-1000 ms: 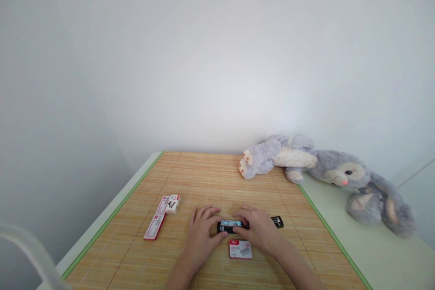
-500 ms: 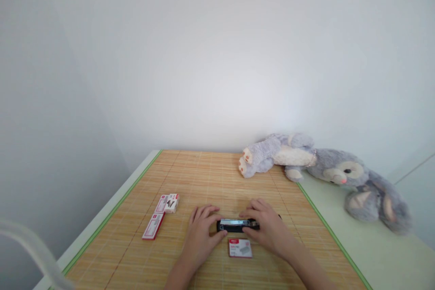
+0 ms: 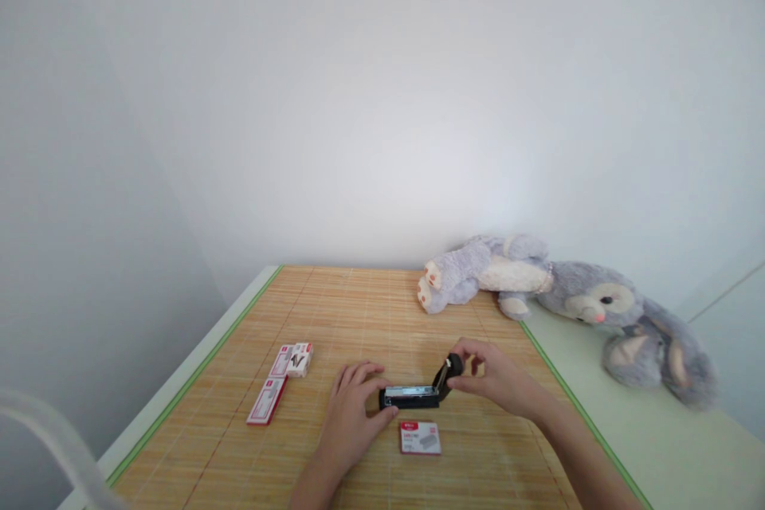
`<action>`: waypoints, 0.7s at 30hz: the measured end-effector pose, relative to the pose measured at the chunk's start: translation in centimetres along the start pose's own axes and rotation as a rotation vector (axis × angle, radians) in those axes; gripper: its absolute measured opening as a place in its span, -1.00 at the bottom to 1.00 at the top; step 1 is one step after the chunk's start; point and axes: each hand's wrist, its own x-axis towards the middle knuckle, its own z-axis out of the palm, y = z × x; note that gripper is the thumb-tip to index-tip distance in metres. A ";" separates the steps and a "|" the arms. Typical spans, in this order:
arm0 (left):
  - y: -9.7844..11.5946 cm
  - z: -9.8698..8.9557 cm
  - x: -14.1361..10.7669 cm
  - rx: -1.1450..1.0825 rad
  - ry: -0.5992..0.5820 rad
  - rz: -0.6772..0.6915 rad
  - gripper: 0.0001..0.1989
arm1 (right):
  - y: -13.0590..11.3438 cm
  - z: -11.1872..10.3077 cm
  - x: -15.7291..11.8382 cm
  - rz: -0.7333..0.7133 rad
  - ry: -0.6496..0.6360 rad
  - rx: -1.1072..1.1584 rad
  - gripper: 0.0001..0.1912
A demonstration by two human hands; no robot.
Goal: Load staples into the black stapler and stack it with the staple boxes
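A black stapler [image 3: 409,396] lies on the bamboo mat with its metal channel facing up and its top arm tilted up at the right end. My left hand [image 3: 351,417] grips the stapler's left end between thumb and fingers. At the right, my right hand [image 3: 491,374] pinches the raised top arm. Just in front of the stapler lies a small white and red staple box [image 3: 420,437], touched by neither hand.
Two flat white and red boxes [image 3: 267,401] and a small box with a clip picture [image 3: 300,359] lie at the left on the mat [image 3: 352,311]. A grey plush rabbit [image 3: 519,275] lies along the back right, against the wall.
My right hand has moved slightly right and up, and the stapler's top arm has come up with it, now tilted. My left hand stays on the left end.
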 end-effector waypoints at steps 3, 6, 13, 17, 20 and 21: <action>0.0 0.0 0.0 0.005 -0.005 0.000 -0.70 | -1.5 2.3 2.0 -0.079 -0.007 0.000 -0.77; 0.0 -0.1 -0.1 0.006 -0.005 0.005 -0.70 | -2.2 4.9 3.7 -0.127 -0.038 -0.032 -0.74; 0.1 -0.1 -0.1 -0.020 0.015 0.021 -0.65 | -2.3 9.0 5.0 -0.135 -0.088 -0.119 -0.76; 0.2 -0.4 -0.3 -0.068 0.052 0.016 -0.62 | -1.3 8.9 4.4 -0.058 -0.043 -0.148 -0.75; 1.0 -0.6 -0.7 -0.182 0.062 0.003 -0.67 | 0.1 8.2 3.8 0.017 0.019 -0.172 -0.73; 1.6 -0.6 -0.9 -0.227 0.030 0.018 -0.62 | 0.6 8.0 3.5 0.047 0.047 -0.172 -0.71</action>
